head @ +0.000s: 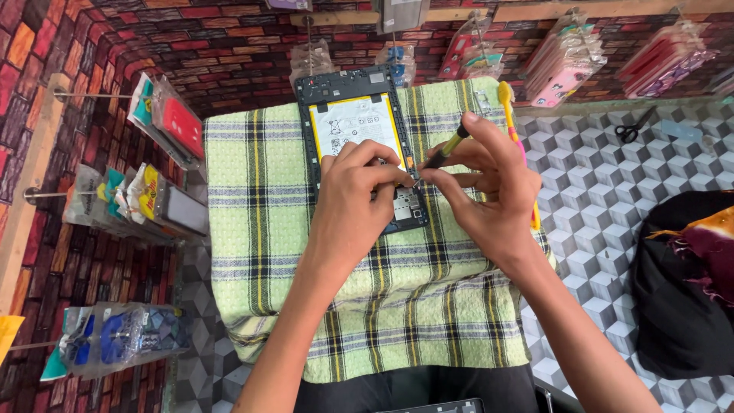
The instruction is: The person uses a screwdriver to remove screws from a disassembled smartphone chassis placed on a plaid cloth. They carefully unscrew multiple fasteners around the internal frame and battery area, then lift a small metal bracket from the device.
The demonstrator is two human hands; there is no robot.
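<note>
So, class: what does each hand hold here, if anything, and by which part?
The right hand grips a small screwdriver around its black-and-yellow handle. The left hand holds nothing; its fingertips press on the opened tablet.

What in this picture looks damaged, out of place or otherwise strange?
The tablet on the checked green cloth lies with its back cover off, so the white battery and circuit boards are bare. The right hand holds a small screwdriver to its lower part, beside the left hand. Nothing looks spilled or broken.
</note>
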